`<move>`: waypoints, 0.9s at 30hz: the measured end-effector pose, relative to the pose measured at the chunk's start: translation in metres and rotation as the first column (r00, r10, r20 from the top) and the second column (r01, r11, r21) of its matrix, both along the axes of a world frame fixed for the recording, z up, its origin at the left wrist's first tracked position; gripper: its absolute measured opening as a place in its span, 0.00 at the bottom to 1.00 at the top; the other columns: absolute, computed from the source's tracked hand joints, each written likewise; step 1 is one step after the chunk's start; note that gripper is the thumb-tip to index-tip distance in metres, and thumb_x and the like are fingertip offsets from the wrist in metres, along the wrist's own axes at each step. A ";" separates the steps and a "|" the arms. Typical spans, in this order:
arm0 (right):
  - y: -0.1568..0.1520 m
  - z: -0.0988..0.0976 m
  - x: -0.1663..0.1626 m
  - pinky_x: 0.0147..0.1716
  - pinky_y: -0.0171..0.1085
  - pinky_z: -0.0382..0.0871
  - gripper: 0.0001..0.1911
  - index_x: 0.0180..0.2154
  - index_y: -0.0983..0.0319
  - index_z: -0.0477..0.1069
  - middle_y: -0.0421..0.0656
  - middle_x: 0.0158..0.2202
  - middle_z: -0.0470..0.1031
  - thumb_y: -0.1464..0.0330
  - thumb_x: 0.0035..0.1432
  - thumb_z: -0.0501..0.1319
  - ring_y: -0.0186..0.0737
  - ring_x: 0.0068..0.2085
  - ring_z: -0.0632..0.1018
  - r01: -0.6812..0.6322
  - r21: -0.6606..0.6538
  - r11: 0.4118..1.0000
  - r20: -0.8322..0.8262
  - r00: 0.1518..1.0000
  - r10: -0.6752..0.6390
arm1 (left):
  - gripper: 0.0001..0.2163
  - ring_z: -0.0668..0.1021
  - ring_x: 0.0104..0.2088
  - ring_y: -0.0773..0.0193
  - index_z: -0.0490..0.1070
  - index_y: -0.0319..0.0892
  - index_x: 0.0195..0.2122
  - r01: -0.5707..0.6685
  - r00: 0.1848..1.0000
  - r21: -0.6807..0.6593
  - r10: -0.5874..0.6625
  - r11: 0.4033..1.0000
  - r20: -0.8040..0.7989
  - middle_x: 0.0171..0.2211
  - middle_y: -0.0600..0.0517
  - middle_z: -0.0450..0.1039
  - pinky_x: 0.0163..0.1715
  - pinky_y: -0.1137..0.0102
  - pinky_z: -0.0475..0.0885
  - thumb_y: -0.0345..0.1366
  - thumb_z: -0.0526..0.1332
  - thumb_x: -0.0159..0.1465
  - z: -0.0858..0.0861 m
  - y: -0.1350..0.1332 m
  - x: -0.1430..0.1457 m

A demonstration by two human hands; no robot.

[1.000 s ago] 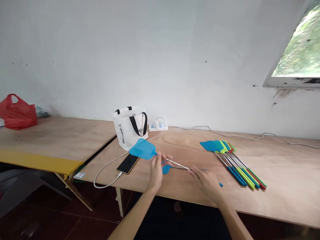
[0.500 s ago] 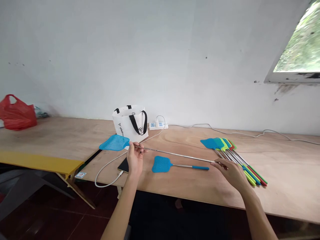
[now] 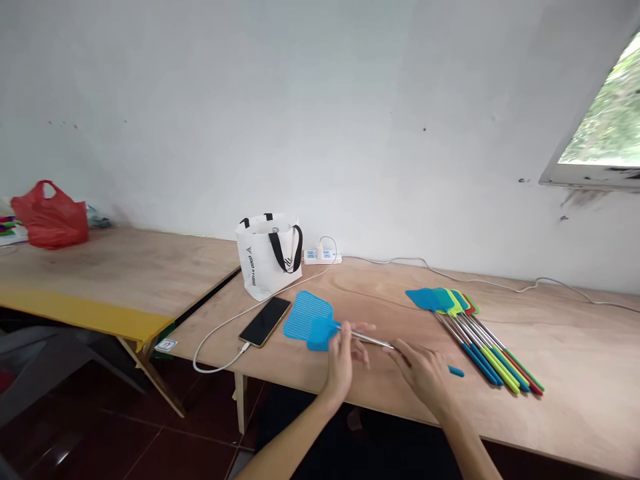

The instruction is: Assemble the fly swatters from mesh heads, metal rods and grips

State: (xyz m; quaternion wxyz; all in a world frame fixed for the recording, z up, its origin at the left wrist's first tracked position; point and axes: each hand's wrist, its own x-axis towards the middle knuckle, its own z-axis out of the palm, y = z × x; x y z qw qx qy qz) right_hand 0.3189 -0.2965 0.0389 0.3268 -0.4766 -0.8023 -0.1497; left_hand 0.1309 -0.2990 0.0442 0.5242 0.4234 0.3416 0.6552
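Observation:
My left hand [image 3: 341, 365] holds the metal shaft [image 3: 370, 339] of a blue fly swatter [image 3: 306, 312] near its mesh head, thumb against the shaft and some fingers stretched out. Around the handle end of the same swatter, my right hand [image 3: 423, 372] is closed, hiding the grip. Partly under the held one, a second blue fly swatter [image 3: 320, 335] lies on the table; its blue handle tip [image 3: 456, 371] shows to the right of my right hand. Further right lies a fanned row of several fly swatters [image 3: 480, 340] with blue, yellow-green, red and green handles.
A phone [image 3: 265, 321] on a white cable lies left of the swatters on the wooden table [image 3: 575, 353]. Behind it stand a white bag [image 3: 267, 257] with black handles and a power strip [image 3: 323, 256]. A red plastic bag [image 3: 53, 217] sits on the left table.
The held swatter's shaft shows much shorter between my hands. My left hand has moved right, closer to my right hand, and the swatter is now lower, over the one on the table.

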 end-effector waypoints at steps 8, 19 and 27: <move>-0.011 0.001 -0.031 0.26 0.32 0.59 0.25 0.38 0.57 0.77 0.44 0.32 0.83 0.58 0.75 0.44 0.37 0.30 0.82 -0.078 -0.030 0.996 -0.034 0.996 0.077 | 0.31 0.78 0.19 0.62 0.79 0.34 0.46 0.212 0.975 -0.050 -0.214 0.976 -0.053 0.30 0.43 0.80 0.16 0.71 0.71 0.62 0.59 0.64 -0.016 -0.010 0.013; -0.001 0.011 -0.001 0.32 0.34 0.62 0.20 0.38 0.57 0.76 0.43 0.33 0.81 0.60 0.74 0.48 0.40 0.35 0.80 -0.062 -0.088 0.994 -0.010 0.998 0.062 | 0.24 0.70 0.15 0.70 0.69 0.40 0.30 -0.079 0.996 0.037 0.078 0.996 0.038 0.37 0.41 0.83 0.17 0.73 0.65 0.59 0.61 0.64 0.025 0.006 -0.032; 0.039 -0.019 0.112 0.39 0.40 0.66 0.23 0.37 0.57 0.77 0.45 0.37 0.82 0.52 0.72 0.49 0.44 0.37 0.80 0.075 0.063 0.995 -0.124 0.990 -0.067 | 0.23 0.70 0.16 0.70 0.65 0.41 0.27 -0.409 0.912 0.216 0.387 0.887 0.137 0.26 0.49 0.77 0.18 0.75 0.64 0.57 0.66 0.61 0.070 0.018 -0.127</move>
